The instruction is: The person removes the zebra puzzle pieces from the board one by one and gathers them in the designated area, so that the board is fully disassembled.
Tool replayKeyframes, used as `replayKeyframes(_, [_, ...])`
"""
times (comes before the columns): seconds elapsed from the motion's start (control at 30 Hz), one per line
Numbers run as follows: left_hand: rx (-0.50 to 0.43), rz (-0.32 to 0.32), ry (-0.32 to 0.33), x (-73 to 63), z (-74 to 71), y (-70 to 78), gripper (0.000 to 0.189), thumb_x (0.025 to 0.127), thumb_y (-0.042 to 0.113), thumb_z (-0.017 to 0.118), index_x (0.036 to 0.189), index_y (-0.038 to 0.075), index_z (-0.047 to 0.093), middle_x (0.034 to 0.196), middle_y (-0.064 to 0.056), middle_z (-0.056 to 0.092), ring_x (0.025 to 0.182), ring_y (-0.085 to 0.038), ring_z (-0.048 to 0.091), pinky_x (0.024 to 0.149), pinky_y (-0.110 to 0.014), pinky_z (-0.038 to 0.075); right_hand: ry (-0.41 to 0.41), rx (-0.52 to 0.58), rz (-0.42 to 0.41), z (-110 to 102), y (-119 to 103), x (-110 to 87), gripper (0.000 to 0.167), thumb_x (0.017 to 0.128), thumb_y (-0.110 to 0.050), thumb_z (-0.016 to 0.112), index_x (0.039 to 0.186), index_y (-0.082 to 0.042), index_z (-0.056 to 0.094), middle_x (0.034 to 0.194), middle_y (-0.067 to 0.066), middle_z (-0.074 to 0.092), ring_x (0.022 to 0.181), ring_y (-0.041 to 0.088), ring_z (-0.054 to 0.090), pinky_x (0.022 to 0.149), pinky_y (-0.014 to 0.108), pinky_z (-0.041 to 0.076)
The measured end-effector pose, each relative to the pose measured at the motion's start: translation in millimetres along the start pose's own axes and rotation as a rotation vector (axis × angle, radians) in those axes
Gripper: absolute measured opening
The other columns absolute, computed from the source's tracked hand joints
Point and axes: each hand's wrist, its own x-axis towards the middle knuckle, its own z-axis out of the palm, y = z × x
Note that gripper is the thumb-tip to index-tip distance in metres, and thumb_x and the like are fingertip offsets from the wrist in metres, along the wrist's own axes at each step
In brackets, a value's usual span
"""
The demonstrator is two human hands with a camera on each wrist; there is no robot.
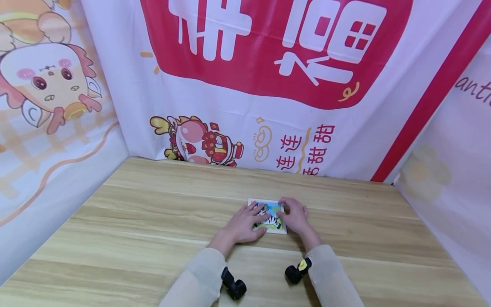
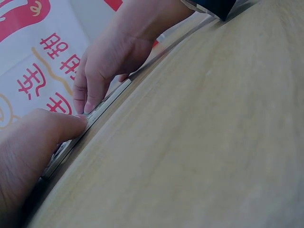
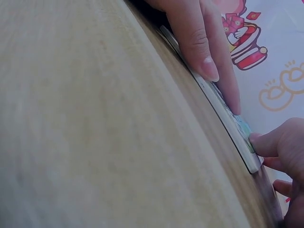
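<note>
A small flat picture board (image 1: 283, 230) with a pale rim lies on the wooden table. Its face shows a black-and-white zebra on blue and green. My left hand (image 1: 245, 222) rests on the board's left part with fingers spread and fairly straight, covering some of the picture. At the right edge my right hand (image 1: 295, 216) has its fingers curled, with the thumb on the face near the rim. The right wrist view shows that thumb (image 3: 266, 142) on top and other fingers beside the board's end. Whether the picture has separate pieces is too small to tell.
The wooden table (image 1: 153, 204) extends around both hands. Behind it hangs a white and red printed cloth (image 1: 238, 98), with more printed cloth (image 1: 46, 140) on the left side. Black wrist cameras (image 1: 235, 289) are strapped at both sleeves.
</note>
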Motion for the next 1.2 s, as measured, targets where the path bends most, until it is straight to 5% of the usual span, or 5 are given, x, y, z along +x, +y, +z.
replayKeyframes(0.3, [-0.013, 0.003, 0.000, -0.7, -0.1, 0.7, 0.045, 0.088, 0.042, 0.037, 0.129, 0.025, 0.041, 0.139, -0.009, 0.024, 0.127, -0.028, 0.014, 0.100, -0.044, 0.015, 0.020, 0.007, 0.000, 1.2, 0.6, -1.0, 0.028, 0.077, -0.015, 0.064, 0.104, -0.013, 0.056, 0.121, 0.011, 0.048, 0.115, 0.029, 0.034, 0.096, 0.055, 0.000])
replayKeyframes(0.6, [-0.010, -0.009, -0.006, -0.7, 0.2, 0.5, 0.044, 0.088, 0.042, 0.037, 0.129, 0.026, 0.041, 0.139, -0.009, 0.024, 0.127, -0.025, 0.014, 0.101, -0.042, 0.014, 0.065, 0.133, -0.024, 2.9, -1.4, -2.2, 0.035, 0.073, -0.006, 0.067, 0.106, -0.006, 0.056, 0.115, 0.012, 0.052, 0.111, 0.028, 0.042, 0.098, 0.047, 0.017])
replayKeyframes(0.8, [-0.012, 0.001, -0.002, -0.2, -0.3, 1.6, 0.043, 0.088, 0.041, 0.037, 0.129, 0.026, 0.042, 0.138, -0.010, 0.025, 0.127, -0.026, 0.016, 0.100, -0.043, 0.015, 0.101, 0.260, 0.020, 3.0, -1.8, -1.6, 0.030, 0.072, 0.001, 0.064, 0.102, -0.004, 0.057, 0.095, 0.009, 0.057, 0.090, 0.022, 0.052, 0.081, 0.037, 0.042])
replayKeyframes(1.0, [-0.018, 0.002, 0.006, -0.6, -0.8, 2.2, 0.043, 0.088, 0.040, 0.038, 0.128, 0.025, 0.043, 0.138, -0.011, 0.026, 0.126, -0.026, 0.017, 0.100, -0.043, 0.015, 0.159, 0.338, -0.030, 4.9, -0.5, -1.3, 0.027, 0.070, 0.006, 0.063, 0.096, -0.001, 0.057, 0.075, 0.008, 0.054, 0.068, 0.019, 0.050, 0.062, 0.029, 0.043])
replayKeyframes(1.2, [-0.018, -0.002, -0.002, -1.4, -1.0, 2.2, 0.044, 0.088, 0.041, 0.038, 0.128, 0.025, 0.042, 0.138, -0.011, 0.025, 0.127, -0.025, 0.016, 0.101, -0.042, 0.015, 0.166, 0.339, -0.057, 5.6, 0.3, -2.1, 0.029, 0.070, 0.007, 0.063, 0.097, 0.000, 0.060, 0.071, 0.007, 0.055, 0.065, 0.018, 0.049, 0.060, 0.027, 0.042])
